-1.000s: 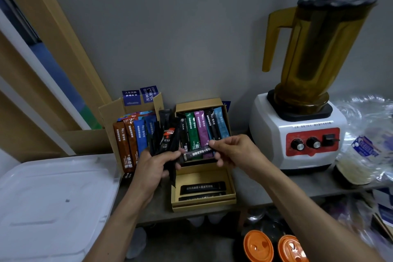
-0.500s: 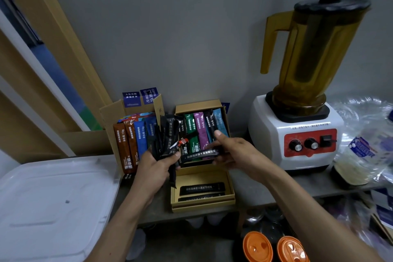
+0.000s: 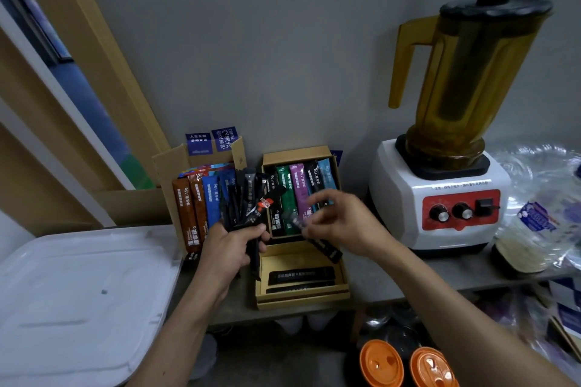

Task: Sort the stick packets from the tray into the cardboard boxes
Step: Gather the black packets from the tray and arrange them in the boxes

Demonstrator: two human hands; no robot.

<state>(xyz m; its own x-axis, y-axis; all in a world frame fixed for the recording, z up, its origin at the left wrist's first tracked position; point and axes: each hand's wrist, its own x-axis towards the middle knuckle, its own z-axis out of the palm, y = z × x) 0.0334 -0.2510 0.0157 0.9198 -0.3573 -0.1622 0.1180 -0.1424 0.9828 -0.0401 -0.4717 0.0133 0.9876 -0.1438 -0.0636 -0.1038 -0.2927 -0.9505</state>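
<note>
The left hand (image 3: 231,250) is wrapped tight around a fanned bunch of black stick packets (image 3: 248,198). The right hand (image 3: 341,223) looks blurry, and its fingers pinch 1 black stick packet (image 3: 317,240) that tilts down over the low open brown cardboard box (image 3: 301,298). 2 black packets lie flat inside that box. The white plastic tray (image 3: 78,302) sits to the left.
</note>
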